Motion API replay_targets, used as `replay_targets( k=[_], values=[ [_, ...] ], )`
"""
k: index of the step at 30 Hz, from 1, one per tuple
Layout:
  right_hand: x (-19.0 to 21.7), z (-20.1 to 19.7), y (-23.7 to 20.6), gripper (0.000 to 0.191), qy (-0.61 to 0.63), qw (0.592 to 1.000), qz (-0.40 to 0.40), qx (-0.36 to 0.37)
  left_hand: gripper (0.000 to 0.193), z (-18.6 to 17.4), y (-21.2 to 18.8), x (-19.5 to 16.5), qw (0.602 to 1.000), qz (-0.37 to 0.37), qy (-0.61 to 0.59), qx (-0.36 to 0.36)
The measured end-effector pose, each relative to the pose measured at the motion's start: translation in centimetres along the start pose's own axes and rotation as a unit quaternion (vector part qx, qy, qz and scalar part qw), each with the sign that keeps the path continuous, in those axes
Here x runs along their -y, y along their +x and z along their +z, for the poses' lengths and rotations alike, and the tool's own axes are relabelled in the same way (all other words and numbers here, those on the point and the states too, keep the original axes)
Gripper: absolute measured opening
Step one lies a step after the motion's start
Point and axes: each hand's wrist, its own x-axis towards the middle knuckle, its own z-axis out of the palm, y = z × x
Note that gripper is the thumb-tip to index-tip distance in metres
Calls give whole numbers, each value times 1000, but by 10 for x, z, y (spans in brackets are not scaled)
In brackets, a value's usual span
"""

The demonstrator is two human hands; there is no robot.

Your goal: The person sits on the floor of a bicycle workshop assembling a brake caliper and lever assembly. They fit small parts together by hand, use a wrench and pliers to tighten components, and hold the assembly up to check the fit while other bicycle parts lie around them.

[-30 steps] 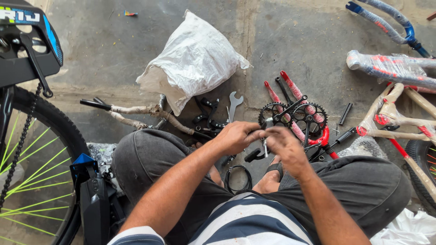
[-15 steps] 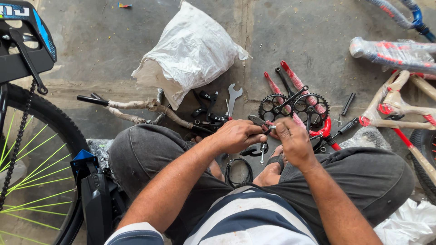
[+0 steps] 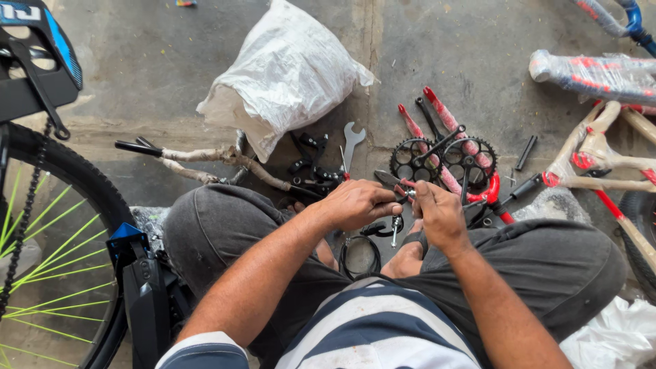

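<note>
Between the knees, over the concrete floor (image 3: 171, 82), the left hand (image 3: 359, 203) and right hand (image 3: 437, 213) meet fingertip to fingertip — both curled shut on a small metal part (image 3: 408, 194), mostly hidden between them. Just below it a bolt (image 3: 395, 229) lies beside a black cable loop (image 3: 360, 255); beyond the hands lie a crankset (image 3: 443, 158), a spanner (image 3: 351, 142) and a white bag (image 3: 287, 75) — with a wheel (image 3: 48, 232) at the left.
</note>
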Motion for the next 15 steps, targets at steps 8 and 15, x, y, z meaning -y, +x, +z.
replay_targets(
  k=[8,15],
  values=[
    [7,4,16,31,-95,995,7,-2,39,-12,7,1,1000,15,-20,-11],
    [-21,16,42,47,37,998,59,-3,45,-26,8,-3,999,51,5,0]
  ],
)
